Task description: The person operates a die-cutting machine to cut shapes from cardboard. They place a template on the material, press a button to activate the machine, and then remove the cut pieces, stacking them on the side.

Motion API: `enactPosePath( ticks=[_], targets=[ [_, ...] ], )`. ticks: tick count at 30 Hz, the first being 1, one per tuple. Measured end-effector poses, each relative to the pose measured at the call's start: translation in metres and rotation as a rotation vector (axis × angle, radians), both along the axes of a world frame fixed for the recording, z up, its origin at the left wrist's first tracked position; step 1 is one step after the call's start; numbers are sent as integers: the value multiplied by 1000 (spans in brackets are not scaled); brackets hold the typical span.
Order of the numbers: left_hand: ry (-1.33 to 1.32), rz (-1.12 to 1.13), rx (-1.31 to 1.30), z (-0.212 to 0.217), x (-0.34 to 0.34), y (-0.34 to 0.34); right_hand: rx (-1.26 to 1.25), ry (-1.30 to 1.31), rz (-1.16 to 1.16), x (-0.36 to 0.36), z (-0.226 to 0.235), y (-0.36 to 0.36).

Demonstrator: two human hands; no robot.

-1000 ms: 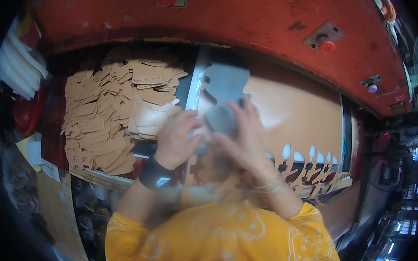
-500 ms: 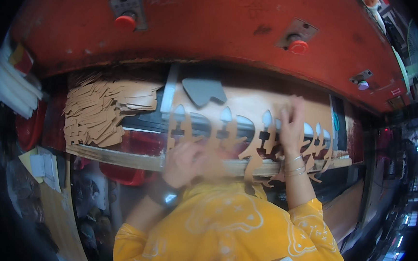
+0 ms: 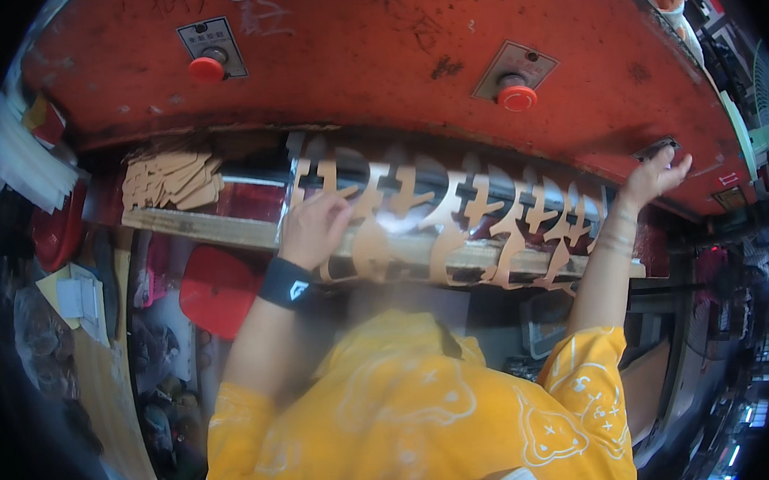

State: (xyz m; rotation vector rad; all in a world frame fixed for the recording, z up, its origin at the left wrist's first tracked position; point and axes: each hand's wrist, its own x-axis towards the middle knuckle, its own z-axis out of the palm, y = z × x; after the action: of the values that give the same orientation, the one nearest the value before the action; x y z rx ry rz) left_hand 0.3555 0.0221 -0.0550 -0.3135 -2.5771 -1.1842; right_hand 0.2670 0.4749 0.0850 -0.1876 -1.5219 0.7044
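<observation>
A tan sheet (image 3: 444, 258) with rows of shaped holes lies along the machine bed, its near edge hanging over the wooden front rail (image 3: 196, 220). At its left end my left hand (image 3: 314, 229), with a black wristband, has its fingers curled and closed on the sheet. My right hand (image 3: 652, 177) is raised at the far right, fingers apart, beside a small button plate (image 3: 659, 148) on the red machine front (image 3: 346, 73). The hand partly covers that plate, and whether it presses the button is hidden.
Stacked tan cut pieces (image 3: 171, 179) sit at the left end of the bed. Two red push buttons, a left one (image 3: 207, 70) and a right one (image 3: 517, 98), stick out of the machine front. Below the rail stands a red plastic stool (image 3: 219, 292).
My right hand has left the sheet and moved right and up to the button plate. The sheet lies farther onto the bed. The grey flat shape seen before on the bed is out of sight.
</observation>
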Motion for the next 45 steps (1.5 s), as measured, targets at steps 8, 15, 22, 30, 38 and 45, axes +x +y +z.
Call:
enactPosePath(
  ticks=[8, 15, 22, 30, 38, 45],
  targets=[
    [-43, 90, -206, -6, -2, 5, 701, -1151, 560, 128, -107, -117],
    [-100, 92, -204, -8, -1, 4, 748, -1151, 431, 139, -113, -132],
    [-70, 89, -190, -9, 1, 5, 840, -1160, 360, 144, -108, -142],
    [-112, -3, -162, 3, 3, 3, 637, -1269, 487, 76, -13, -171],
    [-35, 135, 587, 29, -54, -16, 616, -1108, 682, -39, -88, -328],
    [18, -95, -36, 21, -123, -24, 348, -1073, 856, -51, -74, -306]
  ],
)
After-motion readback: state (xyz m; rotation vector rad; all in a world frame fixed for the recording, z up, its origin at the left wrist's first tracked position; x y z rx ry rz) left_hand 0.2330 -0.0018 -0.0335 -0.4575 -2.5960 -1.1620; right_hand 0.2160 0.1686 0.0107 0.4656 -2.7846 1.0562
